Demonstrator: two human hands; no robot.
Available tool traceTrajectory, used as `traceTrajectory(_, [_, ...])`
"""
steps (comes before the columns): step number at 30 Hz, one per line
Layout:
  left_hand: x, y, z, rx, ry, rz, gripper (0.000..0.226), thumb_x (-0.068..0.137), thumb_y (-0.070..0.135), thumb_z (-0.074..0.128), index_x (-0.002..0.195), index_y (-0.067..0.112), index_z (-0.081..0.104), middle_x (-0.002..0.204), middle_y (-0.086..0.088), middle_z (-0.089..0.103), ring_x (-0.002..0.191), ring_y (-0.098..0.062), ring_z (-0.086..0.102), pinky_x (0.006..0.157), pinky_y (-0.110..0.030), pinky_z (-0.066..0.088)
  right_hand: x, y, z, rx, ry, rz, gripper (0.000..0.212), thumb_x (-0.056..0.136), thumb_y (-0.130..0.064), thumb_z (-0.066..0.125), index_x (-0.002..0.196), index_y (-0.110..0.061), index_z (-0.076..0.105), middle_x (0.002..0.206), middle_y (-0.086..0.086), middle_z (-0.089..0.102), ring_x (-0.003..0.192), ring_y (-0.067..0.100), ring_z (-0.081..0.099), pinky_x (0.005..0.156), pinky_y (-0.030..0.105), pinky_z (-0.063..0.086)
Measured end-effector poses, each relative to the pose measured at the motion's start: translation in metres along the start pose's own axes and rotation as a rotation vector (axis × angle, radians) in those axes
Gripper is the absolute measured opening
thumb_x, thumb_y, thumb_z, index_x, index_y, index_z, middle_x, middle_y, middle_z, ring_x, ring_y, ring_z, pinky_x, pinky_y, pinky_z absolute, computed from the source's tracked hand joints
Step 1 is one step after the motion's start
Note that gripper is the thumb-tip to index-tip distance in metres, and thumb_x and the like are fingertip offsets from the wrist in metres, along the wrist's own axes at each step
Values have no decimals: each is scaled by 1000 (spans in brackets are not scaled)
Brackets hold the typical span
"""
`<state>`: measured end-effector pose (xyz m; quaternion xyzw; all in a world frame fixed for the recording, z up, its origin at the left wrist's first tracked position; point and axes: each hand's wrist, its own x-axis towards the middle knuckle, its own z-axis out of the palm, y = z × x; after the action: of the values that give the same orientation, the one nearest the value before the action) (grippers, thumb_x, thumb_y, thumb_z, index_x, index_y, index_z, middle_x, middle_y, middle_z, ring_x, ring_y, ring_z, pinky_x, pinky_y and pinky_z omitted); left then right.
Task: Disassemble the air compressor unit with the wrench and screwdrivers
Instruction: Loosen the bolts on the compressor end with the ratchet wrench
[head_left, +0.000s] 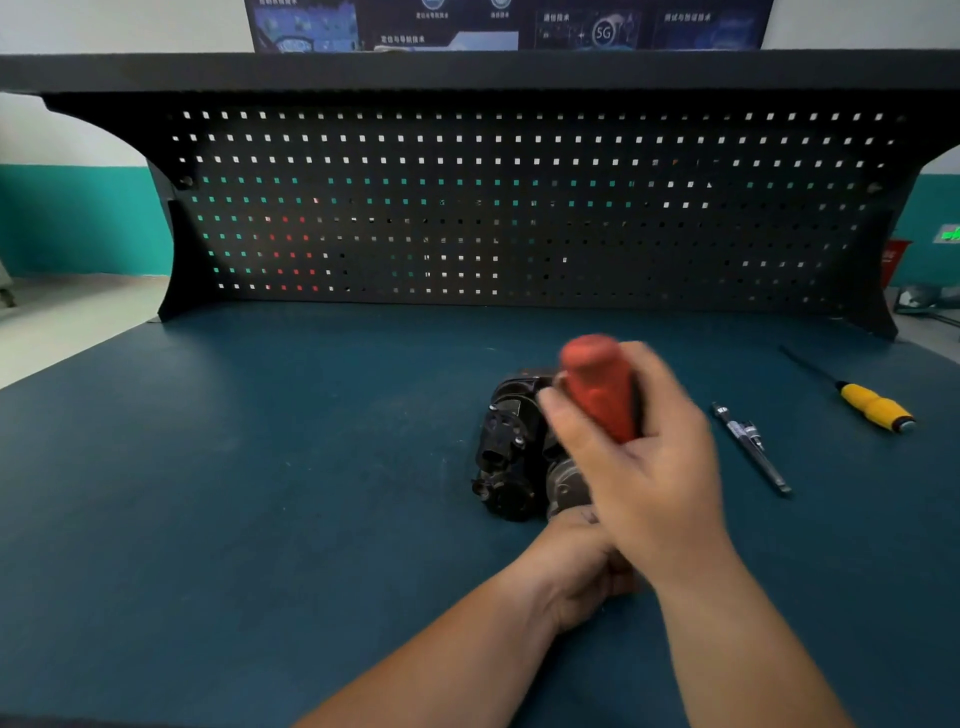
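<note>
Two hands are at work, close together near the middle of the worktop (260, 467). The right hand (639, 467) is wrapped round the red handle of one screwdriver (597, 384), held nearly upright with the handle end up. Its shaft and tip are hidden behind the hand, and the handle and fingers are blurred. The left hand (576, 571) lies just under the right wrist, at the near end of the air compressor unit (511, 452). Its fingers are covered by the right hand, so whether they grip the unit cannot be told.

The single compressor unit rests on the blue worktop, a little right of centre, directly beneath and left of the red handle. Its dark housing is to the left and a grey rounded part lies at the near right, running in under the hands.

To the right of the hands, apart from the unit, lies one slim dark rod-like tool (753, 449), angled from far left to near right. Farther right is a second screwdriver with a yellow handle (875, 408), its dark shaft pointing away to the far left. That makes two screwdrivers, one held and one lying.

Behind the worktop stands one black pegboard (519, 208) under one dark shelf (467, 70), with a blue poster (509, 23) on the wall above.
</note>
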<state>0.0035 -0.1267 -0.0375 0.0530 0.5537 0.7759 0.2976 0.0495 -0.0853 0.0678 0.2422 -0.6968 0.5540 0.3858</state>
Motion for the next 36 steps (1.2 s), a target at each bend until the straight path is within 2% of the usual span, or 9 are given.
traceTrajectory(3, [-8, 5, 9, 21, -20, 50, 25, 87, 18, 64, 63, 17, 66, 58, 7, 61, 55, -3, 55, 58, -18, 47, -1, -3, -23, 161, 245, 47, 11, 76, -42, 65, 85, -45, 63, 69, -18, 58, 59, 3, 50, 58, 22, 42])
traceTrajectory(5, [-10, 7, 12, 10, -14, 52, 24, 79, 25, 67, 56, 19, 70, 56, 8, 60, 52, -3, 52, 54, -16, 46, 2, -2, -35, 290, 369, 70, 7, 77, -35, 63, 79, -41, 64, 62, -16, 55, 51, 2, 46, 50, 19, 38])
traceTrajectory(9, [-11, 9, 12, -40, -9, 54, 30, 86, 19, 63, 56, 17, 69, 68, -1, 63, 66, -12, 55, 61, -21, 51, 11, 3, -51, 392, 519, 147, 5, 79, -33, 60, 78, -31, 56, 54, -12, 46, 42, 5, 36, 45, 16, 32])
traceTrajectory(12, [-14, 10, 12, -43, 34, 52, 30, 86, 17, 63, 57, 16, 67, 75, -5, 64, 71, -15, 57, 61, -22, 52, 14, 7, -57, 434, 557, 184, 12, 86, -31, 57, 82, -25, 47, 54, -13, 45, 40, 3, 35, 45, 16, 32])
traceTrajectory(17, [-14, 13, 12, -82, 58, 66, 24, 85, 18, 64, 61, 16, 65, 69, -2, 67, 65, -13, 62, 61, -23, 52, 18, 11, -57, 484, 605, 225, 13, 90, -26, 52, 81, -23, 44, 53, -12, 45, 39, 3, 34, 45, 17, 32])
traceTrajectory(29, [-14, 13, 14, -75, 65, 59, 22, 86, 19, 65, 64, 17, 62, 69, 0, 67, 63, -10, 61, 58, -19, 51, 12, 19, -62, 506, 692, 231, 12, 93, -25, 49, 82, -23, 47, 52, -12, 43, 40, 3, 32, 46, 18, 31])
traceTrajectory(33, [-15, 14, 15, -60, 57, 47, 26, 86, 24, 65, 61, 19, 62, 66, 3, 64, 63, -10, 56, 57, -18, 48, 13, 23, -71, 589, 818, 340, 14, 96, -26, 48, 82, -24, 46, 52, -12, 42, 41, 4, 30, 45, 17, 29])
traceTrajectory(36, [-14, 15, 14, -29, 37, 23, 23, 88, 27, 62, 67, 20, 58, 63, 7, 63, 58, -6, 57, 56, -17, 48, 20, 23, -71, 586, 790, 371, 14, 96, -26, 49, 82, -23, 45, 51, -13, 42, 40, 3, 31, 44, 16, 29])
